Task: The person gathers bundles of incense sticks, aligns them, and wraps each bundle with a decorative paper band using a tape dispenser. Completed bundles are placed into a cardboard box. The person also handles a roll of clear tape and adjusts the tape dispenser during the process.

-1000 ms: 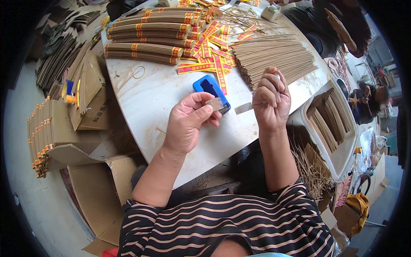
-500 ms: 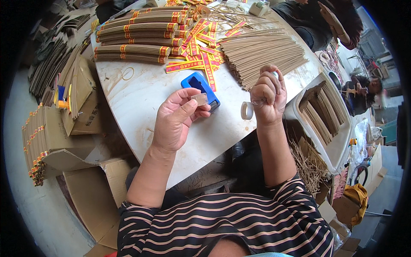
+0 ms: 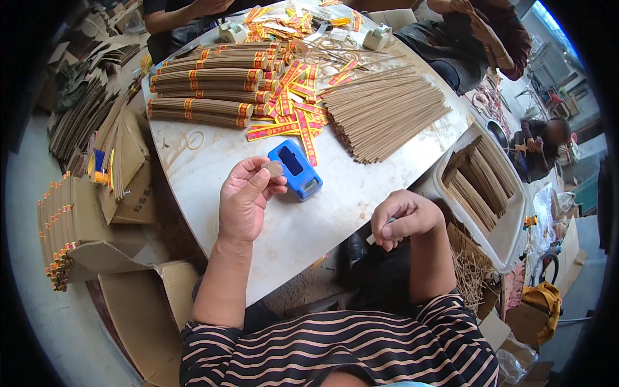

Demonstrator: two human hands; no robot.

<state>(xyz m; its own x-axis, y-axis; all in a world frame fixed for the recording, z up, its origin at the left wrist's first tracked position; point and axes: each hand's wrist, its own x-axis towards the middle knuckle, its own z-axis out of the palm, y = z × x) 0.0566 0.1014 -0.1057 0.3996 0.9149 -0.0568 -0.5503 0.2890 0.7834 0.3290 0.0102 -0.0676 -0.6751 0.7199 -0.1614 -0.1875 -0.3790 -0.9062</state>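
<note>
My left hand (image 3: 242, 205) is raised over the near part of the table, thumb and fingers pinching a small, flat, brownish translucent piece (image 3: 273, 169). Just beyond its fingertips sits a blue tape dispenser (image 3: 298, 169) with an open slot in its top. My right hand (image 3: 407, 220) hangs over the table's near right edge, fingers curled. A small pale bit (image 3: 371, 239) shows at those fingertips, too little of it visible to name.
Bundled incense sticks (image 3: 205, 80) lie at the far left beside red-yellow paper labels (image 3: 290, 103). Loose sticks (image 3: 385, 111) spread at centre right. A white bin (image 3: 509, 242) holding sticks stands right; an opened carton (image 3: 138, 313) stands left. Other people sit across the table.
My right hand has come down and turned palm-down; the pale ring that hung beside it no longer shows. My left hand has shifted slightly left and down, still pinching its piece.
</note>
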